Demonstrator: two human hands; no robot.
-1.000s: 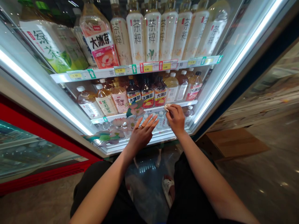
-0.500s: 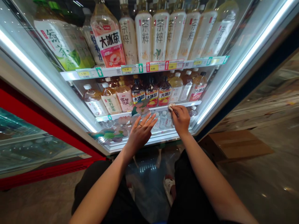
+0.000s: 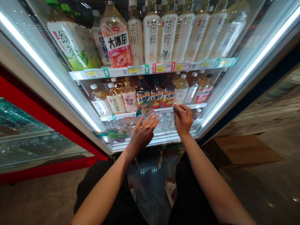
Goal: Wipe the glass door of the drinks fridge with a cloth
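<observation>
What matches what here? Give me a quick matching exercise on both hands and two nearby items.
1. left hand
2. right hand
3. pink-labelled clear plastic tea bottle
4. flat brown cardboard box

A. lying on the grey floor
B. standing on the upper white shelf
C. spread flat on the flower-decal glass door
D. pinching a small white pad at the lower shelf edge

Pairs: 1-C, 2-D, 3-B, 4-A.

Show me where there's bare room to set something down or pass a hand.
Bare floor lies in front of the cardboard box, and more below the red cabinet base at left. The upper shelf and middle shelf are packed with bottles, no gaps. Left hand and right hand, pinching a white wad, crowd the lower glass.
</observation>
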